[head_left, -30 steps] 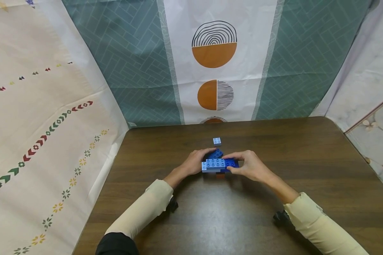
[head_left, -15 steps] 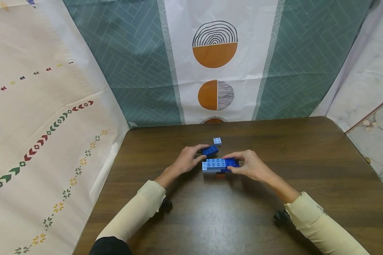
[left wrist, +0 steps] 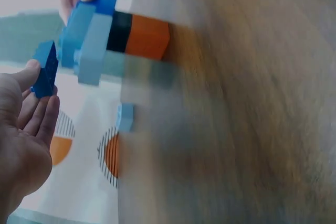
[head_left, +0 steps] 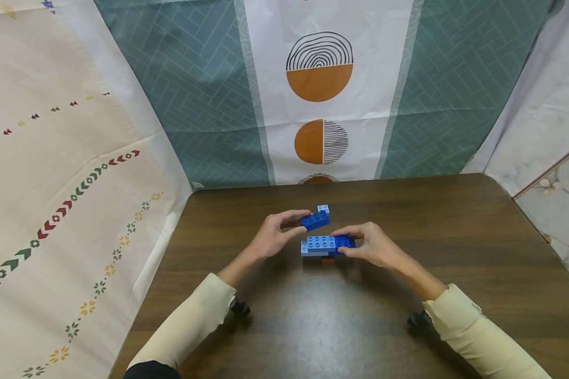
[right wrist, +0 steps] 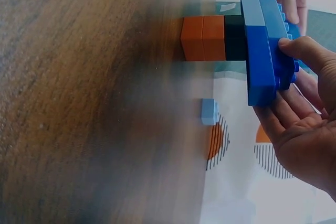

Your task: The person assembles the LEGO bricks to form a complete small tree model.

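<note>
A dark blue building brick (head_left: 315,220) is pinched between the thumb and fingers of my left hand (head_left: 273,234), held behind and above a stack of bricks. The stack has orange bricks (right wrist: 203,38) at its base, a black brick (right wrist: 234,38) above them, then wide layers of light blue bricks (head_left: 320,242) and dark blue bricks (head_left: 344,241). With thumb and fingers my right hand (head_left: 372,246) grips the dark blue right end of the top. The held brick and the stack are apart in the left wrist view.
Behind the stack, a small light blue brick (head_left: 323,208) sits on the brown wooden table (head_left: 322,326), partly covered by the held brick in the head view. Patterned cloth (head_left: 208,95) hangs beyond the table's far edge.
My left hand has come away from the stack's left end with the dark blue brick, moving back and left, then lifting it and turning it slightly. The right hand keeps its grip.
</note>
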### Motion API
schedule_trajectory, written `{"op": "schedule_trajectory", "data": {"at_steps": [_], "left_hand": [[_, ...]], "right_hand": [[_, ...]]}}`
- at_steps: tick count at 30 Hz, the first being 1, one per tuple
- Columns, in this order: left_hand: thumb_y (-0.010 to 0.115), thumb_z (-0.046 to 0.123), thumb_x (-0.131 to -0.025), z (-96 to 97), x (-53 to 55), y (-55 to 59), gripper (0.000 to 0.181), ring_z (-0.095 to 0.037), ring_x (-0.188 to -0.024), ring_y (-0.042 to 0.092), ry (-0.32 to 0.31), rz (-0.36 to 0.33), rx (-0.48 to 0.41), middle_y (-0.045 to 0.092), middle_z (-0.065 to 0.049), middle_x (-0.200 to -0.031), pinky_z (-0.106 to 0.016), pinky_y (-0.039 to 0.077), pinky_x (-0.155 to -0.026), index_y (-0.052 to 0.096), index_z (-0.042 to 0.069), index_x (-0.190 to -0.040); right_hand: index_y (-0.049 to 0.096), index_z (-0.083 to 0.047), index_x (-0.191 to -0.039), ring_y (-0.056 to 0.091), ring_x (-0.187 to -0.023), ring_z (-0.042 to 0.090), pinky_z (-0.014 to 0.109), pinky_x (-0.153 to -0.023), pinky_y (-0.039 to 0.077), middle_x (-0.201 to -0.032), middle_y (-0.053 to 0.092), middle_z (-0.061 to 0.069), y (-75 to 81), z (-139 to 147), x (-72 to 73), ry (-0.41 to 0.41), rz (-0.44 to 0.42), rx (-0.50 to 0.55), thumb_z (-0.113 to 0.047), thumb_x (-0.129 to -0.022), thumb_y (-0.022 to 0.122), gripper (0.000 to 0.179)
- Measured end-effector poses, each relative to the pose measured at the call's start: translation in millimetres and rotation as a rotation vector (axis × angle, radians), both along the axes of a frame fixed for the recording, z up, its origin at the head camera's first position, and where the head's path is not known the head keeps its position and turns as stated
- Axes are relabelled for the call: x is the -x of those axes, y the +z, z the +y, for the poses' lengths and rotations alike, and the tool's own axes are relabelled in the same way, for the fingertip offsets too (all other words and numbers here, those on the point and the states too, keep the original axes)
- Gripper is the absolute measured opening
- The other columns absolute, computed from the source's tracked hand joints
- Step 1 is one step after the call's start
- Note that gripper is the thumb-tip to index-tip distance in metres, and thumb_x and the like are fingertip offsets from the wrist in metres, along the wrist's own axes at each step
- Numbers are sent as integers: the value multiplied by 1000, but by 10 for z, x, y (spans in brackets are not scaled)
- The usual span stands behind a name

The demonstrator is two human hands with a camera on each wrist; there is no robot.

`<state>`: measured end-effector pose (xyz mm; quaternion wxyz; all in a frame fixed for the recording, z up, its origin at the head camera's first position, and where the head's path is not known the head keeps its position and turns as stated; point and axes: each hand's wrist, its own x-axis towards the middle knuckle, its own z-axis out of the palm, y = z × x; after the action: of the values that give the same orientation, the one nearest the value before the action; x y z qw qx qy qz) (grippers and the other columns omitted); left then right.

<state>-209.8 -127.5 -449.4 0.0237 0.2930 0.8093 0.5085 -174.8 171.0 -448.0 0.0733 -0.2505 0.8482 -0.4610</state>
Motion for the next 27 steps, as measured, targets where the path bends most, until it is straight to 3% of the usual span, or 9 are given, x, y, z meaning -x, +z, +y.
{"op": "schedule_trajectory", "data": {"at_steps": [9, 20, 27], "left_hand": [[74, 14, -102, 114, -148, 53, 39, -16, -120, 69, -119, 1, 5, 70, -2, -139, -36, 53, -107, 69, 11, -141], [77, 13, -100, 142, -194, 22, 42, -16, -121, 69, -144, 49, 46, 71, -5, -137, -36, 52, -108, 69, 12, -141], [77, 12, -100, 148, -200, 8, 42, -16, -122, 68, -157, 65, 48, 71, -3, -137, -34, 52, -108, 69, 13, -141]], "right_hand": [[72, 5, -129, 70, -114, 39, 62, -102, 52, -128, 72, 23, -20, 4, 28, -2, -44, 50, -7, -92, 84, 41], [71, 4, -131, 71, -101, 27, 38, -93, 61, -123, 73, 19, -69, 40, 46, 6, -129, 85, -14, -95, 83, 42], [71, 4, -131, 71, -100, 27, 42, -94, 60, -122, 74, 18, -90, 50, 59, 4, -123, 73, -16, -95, 83, 43]]}}
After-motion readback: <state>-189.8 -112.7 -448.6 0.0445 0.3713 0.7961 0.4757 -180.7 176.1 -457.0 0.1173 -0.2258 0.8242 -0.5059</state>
